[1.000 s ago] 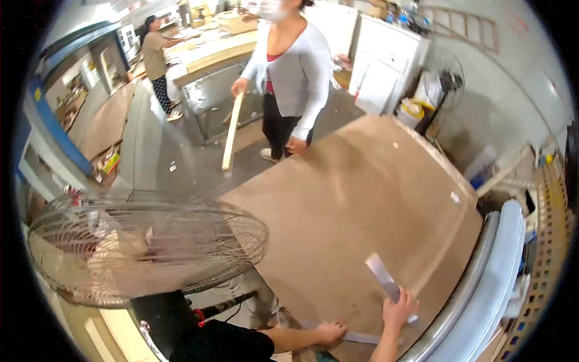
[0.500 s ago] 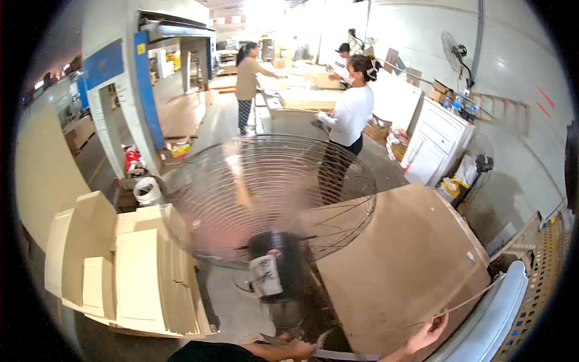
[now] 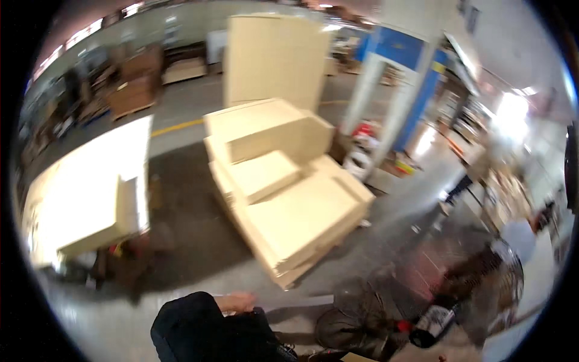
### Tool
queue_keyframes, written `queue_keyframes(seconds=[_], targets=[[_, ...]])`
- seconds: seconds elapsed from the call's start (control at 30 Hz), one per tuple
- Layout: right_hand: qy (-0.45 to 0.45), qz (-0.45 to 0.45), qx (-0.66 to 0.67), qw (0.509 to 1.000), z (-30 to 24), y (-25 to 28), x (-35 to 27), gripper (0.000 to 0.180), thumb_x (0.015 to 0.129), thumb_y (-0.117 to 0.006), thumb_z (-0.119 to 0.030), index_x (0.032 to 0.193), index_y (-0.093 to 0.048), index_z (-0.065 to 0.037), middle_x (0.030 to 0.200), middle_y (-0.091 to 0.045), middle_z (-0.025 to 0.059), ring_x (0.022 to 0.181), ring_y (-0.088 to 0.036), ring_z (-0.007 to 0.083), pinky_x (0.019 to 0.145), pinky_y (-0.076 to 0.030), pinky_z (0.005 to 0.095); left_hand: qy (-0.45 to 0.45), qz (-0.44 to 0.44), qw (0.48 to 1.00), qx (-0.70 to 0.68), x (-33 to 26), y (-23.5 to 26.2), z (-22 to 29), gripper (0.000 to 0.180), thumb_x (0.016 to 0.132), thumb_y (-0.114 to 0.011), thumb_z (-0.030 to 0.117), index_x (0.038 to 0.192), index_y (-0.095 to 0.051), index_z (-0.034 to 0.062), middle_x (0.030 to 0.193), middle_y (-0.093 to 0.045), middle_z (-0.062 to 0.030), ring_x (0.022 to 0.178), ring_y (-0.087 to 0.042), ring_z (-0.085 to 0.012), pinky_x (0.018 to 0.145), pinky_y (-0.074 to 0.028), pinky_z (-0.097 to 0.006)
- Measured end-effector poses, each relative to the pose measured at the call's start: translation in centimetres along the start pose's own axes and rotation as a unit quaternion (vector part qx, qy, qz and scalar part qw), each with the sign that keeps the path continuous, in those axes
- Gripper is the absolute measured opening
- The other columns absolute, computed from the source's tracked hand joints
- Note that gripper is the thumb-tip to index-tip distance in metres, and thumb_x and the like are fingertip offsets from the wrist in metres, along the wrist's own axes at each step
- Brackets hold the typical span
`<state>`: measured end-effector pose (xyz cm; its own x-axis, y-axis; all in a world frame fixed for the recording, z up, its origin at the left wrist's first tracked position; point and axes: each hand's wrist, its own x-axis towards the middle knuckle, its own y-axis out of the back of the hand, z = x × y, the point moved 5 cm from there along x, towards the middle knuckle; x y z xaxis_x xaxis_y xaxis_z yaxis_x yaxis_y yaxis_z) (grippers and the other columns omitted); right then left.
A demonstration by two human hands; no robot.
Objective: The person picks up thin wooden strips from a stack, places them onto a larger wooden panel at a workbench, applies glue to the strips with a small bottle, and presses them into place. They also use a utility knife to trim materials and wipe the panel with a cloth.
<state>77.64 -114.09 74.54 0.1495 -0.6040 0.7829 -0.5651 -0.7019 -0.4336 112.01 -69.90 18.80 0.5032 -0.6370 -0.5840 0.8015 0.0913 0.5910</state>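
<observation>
The pale strip [image 3: 304, 302] is low in the middle of my view, running off to the right from my left hand [image 3: 239, 302]. My left grip is curled and pinching the near end of it, though the blur hides how each finger sits. My right hand is out of view, so I cannot tell how its grip stands. My black sleeve [image 3: 187, 323] fills the space just left of and below the strip.

Right of the strip, near its free end, are dark round shapes too smeared to make out, and past them a fan [image 3: 431, 326] with a black motor and a wire cage. Beyond the strip, well apart from it, a stack of cream boards [image 3: 307, 223] sits at a slant on the floor [image 3: 181, 253], with smaller blocks piled on its far side. A tall cream panel [image 3: 274, 57] stands upright behind the stack. Another pile of pale boards [image 3: 75, 199] lies tilted at far left. A white bucket [image 3: 357, 161] is by a blue-and-white post [image 3: 398, 51]. At far right, a person in a white top [image 3: 518, 238] shows, blurred.
</observation>
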Motion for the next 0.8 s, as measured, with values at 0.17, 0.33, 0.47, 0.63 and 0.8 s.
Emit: queue_keyframes(seconds=[0.17, 0.33, 0.47, 0.63, 0.8], targets=[[-0.053, -0.002, 0.106, 0.993, 12.1, -12.7, -2.0, 0.041, 0.094, -0.065, -0.033, 0.119, -0.068, 0.0, 0.112, -0.07, 0.019, 0.102, -0.068, 0.0311, 0.094, -0.053, 0.0523, 0.18, 0.186, 0.963, -0.074, -22.3, 8.4, -0.2, 0.061, 0.09, -0.069, 0.04, 0.142, -0.049, 0.0147, 0.12, -0.069, -0.0246, 0.106, -0.068, -0.0462, 0.088, -0.056, -0.055], [-0.09, 0.045, 0.088, 0.991, 20.8, -24.1, -7.3, 0.039, 0.093, -0.067, -0.032, 0.117, -0.068, -0.003, 0.112, -0.071, 0.0166, 0.106, -0.067, 0.0296, 0.097, -0.052, 0.0509, 0.218, 0.329, 0.89, -0.226, -31.8, 9.2, -6.6, 0.058, 0.091, -0.07, 0.038, 0.14, -0.05, 0.0151, 0.119, -0.071, -0.0218, 0.103, -0.07, -0.043, 0.086, -0.056, -0.054], [-0.017, 0.027, -0.368, 0.929, 29.2, -33.0, -14.3, 0.036, 0.092, -0.068, -0.032, 0.116, -0.069, -0.005, 0.111, -0.072, 0.0147, 0.11, -0.066, 0.0284, 0.099, -0.051, 0.0498, 0.198, 0.541, 0.787, -0.222, -43.4, 13.4, -10.7, 0.049, 0.09, -0.072, 0.028, 0.133, -0.054, 0.0113, 0.113, -0.071, -0.0186, 0.097, -0.07, -0.0407, 0.083, -0.057, -0.05], [-0.375, 0.021, 0.368, 0.851, 27.6, -58.1, -25.8, 0.039, 0.092, -0.067, -0.034, 0.124, -0.07, -0.011, 0.12, -0.073, 0.0084, 0.115, -0.066, 0.0305, 0.1, -0.05, 0.0501, 0.318, 0.607, 0.657, -0.313, -55.8, 11.7, -15.7, 0.055, 0.09, -0.075, 0.026, 0.137, -0.054, 0.0067, 0.112, -0.069, -0.0225, 0.102, -0.07, -0.039, 0.089, -0.057, -0.045], [-0.57, 0.07, 0.338, 0.746, 22.9, -77.4, -36.5, 0.054, 0.106, -0.05, -0.026, 0.152, -0.046, 0.002, 0.148, -0.057, 0.0155, 0.142, -0.049, 0.0325, 0.121, -0.037, 0.0448, 0.418, 0.739, 0.424, -0.315, -66.8, 8.6, -18.9, 0.052, 0.089, -0.077, 0.027, 0.133, -0.057, 0.0053, 0.112, -0.071, -0.0234, 0.103, -0.071, -0.0395, 0.09, -0.057, -0.044]])
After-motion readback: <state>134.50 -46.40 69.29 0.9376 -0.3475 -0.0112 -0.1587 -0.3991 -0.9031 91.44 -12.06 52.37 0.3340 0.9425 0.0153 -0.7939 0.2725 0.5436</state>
